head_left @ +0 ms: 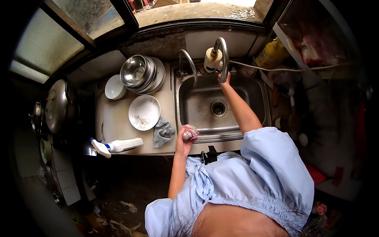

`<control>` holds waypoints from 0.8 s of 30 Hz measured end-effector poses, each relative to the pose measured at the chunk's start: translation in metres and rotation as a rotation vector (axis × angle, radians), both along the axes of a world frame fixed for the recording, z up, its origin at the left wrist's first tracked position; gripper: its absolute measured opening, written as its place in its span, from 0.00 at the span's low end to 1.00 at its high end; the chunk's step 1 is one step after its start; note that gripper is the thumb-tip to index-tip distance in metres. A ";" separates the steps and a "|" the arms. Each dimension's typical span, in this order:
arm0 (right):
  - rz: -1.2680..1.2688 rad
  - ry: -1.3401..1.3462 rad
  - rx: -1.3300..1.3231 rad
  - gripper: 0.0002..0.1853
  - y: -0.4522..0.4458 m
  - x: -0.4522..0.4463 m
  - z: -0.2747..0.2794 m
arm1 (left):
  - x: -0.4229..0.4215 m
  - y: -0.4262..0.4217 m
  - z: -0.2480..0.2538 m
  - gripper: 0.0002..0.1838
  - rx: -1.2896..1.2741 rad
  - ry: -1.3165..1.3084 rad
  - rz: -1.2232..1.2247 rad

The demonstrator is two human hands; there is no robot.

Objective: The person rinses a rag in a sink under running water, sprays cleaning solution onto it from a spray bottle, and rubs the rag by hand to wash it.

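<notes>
My left hand (pixel 182 145) is closed round a crumpled white-and-pink cloth (pixel 190 132), just outside the front left edge of the sink (pixel 201 134). My right hand (pixel 225 78) reaches across the basin and grips the curved metal faucet (pixel 225 49) with a white body (pixel 212 58); the spout hides part of the fingers. No water stream shows. Left of the cloth lies a grey rag (pixel 162 134) on the counter. Beside the rag is a white bowl with a flower pattern (pixel 144 112).
Stacked metal bowls and plates (pixel 136 72) and a white bowl (pixel 115 87) stand at the back left. A white spray bottle (pixel 125 145) lies near the counter's front edge. A second thin faucet (pixel 192 65) rises at the sink's left. A pale cable (pixel 272 69) crosses at right.
</notes>
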State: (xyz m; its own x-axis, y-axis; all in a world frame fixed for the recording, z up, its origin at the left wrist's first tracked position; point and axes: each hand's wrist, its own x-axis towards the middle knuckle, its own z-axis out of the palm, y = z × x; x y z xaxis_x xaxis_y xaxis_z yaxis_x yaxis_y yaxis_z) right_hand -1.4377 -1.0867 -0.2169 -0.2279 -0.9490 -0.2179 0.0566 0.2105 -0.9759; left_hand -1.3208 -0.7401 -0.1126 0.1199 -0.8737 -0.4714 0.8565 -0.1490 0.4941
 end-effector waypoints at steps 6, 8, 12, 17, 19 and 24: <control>0.172 -0.196 0.301 0.33 0.017 -0.007 0.046 | 0.007 0.004 -0.008 0.20 0.001 0.004 0.027; 0.194 -0.223 0.376 0.33 0.013 -0.007 0.049 | 0.008 0.003 -0.009 0.20 0.027 -0.034 0.021; 0.200 -0.372 0.523 0.32 0.011 -0.006 0.061 | 0.005 0.002 -0.009 0.19 0.035 -0.044 0.017; 0.330 -0.802 0.775 0.38 0.038 -0.035 0.078 | 0.003 -0.003 -0.012 0.17 0.027 -0.027 -0.008; 0.296 -0.588 0.631 0.38 0.066 -0.043 0.051 | 0.003 -0.005 -0.009 0.17 -0.034 -0.104 -0.069; 0.818 -0.672 0.767 0.34 0.205 -0.018 0.060 | -0.019 -0.036 -0.020 0.22 -0.227 -0.953 0.042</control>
